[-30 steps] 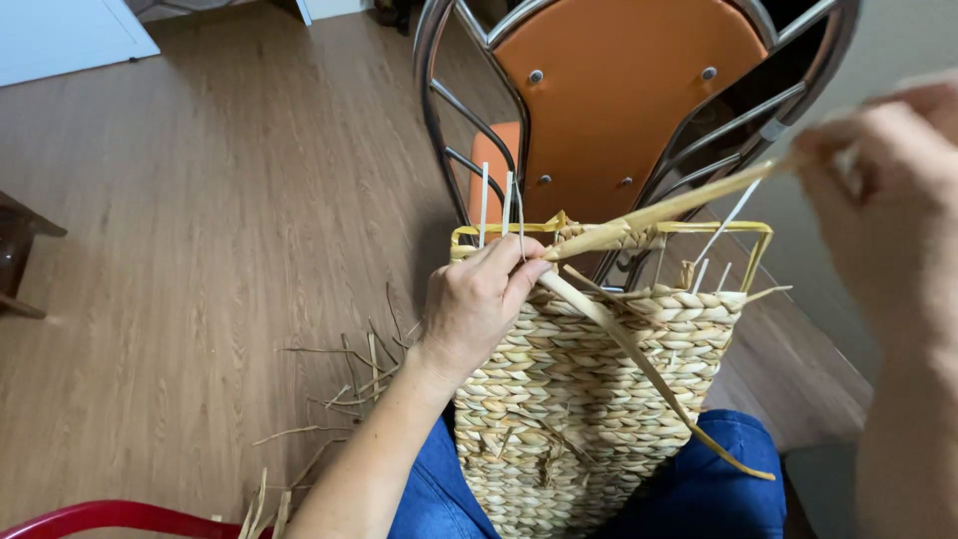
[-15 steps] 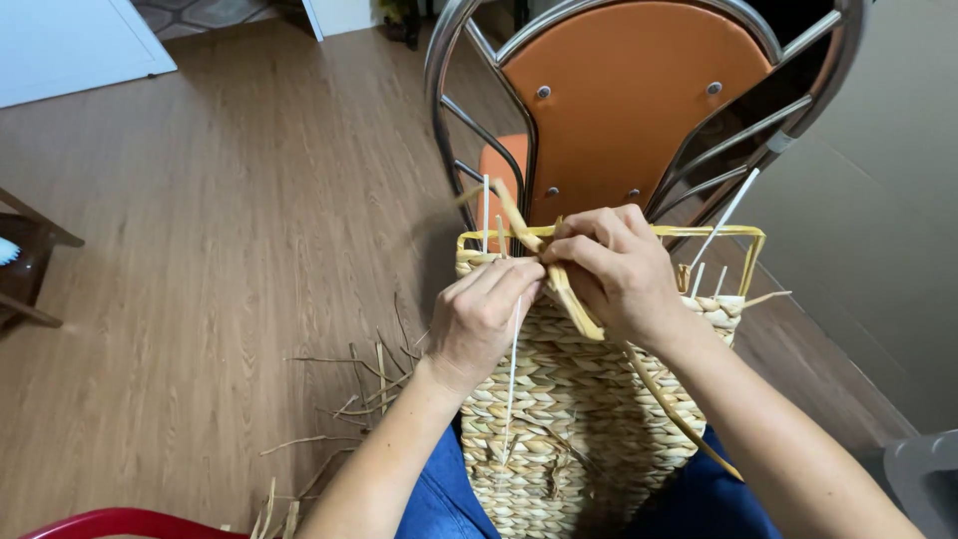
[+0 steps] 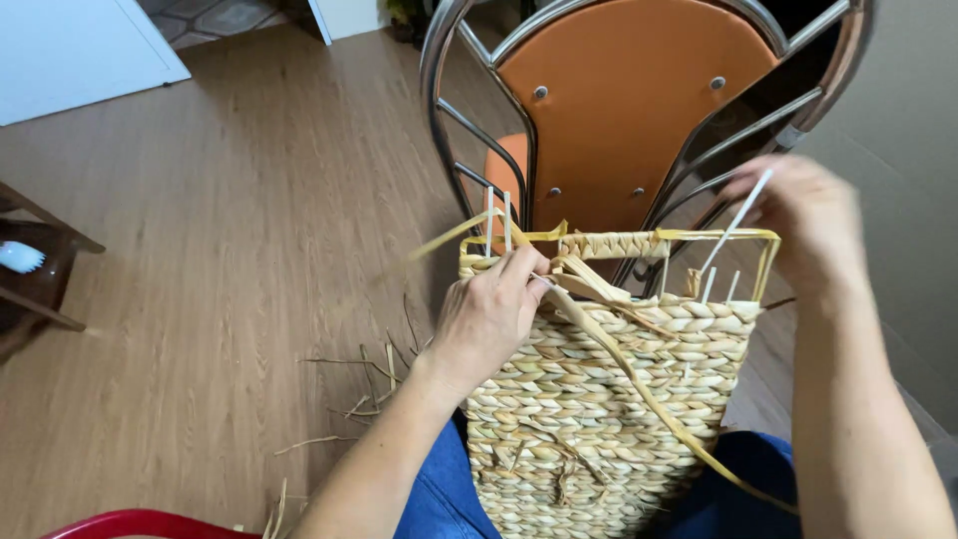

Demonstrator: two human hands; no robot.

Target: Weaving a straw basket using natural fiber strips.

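A half-woven straw basket (image 3: pixel 599 399) on a yellow wire frame (image 3: pixel 718 236) rests on my lap. My left hand (image 3: pixel 489 314) presses on the basket's upper left edge and pinches a flat straw strand (image 3: pixel 639 384) that runs down across the weave to the lower right. My right hand (image 3: pixel 808 225) is raised at the frame's right corner, blurred, fingers closed around one of the thin white upright rods (image 3: pixel 738 215). Other white rods (image 3: pixel 497 215) stick up at the left corner.
An orange chair with a chrome tube frame (image 3: pixel 639 110) stands right behind the basket. Loose straw scraps (image 3: pixel 369 389) lie on the wooden floor at left. A dark wooden stand (image 3: pixel 40 279) is at the far left, a red curved edge (image 3: pixel 140 521) at the bottom.
My right hand left the top middle of the basket beside my left hand and moved right and up to the white rod. The strand now hangs loose across the weave.
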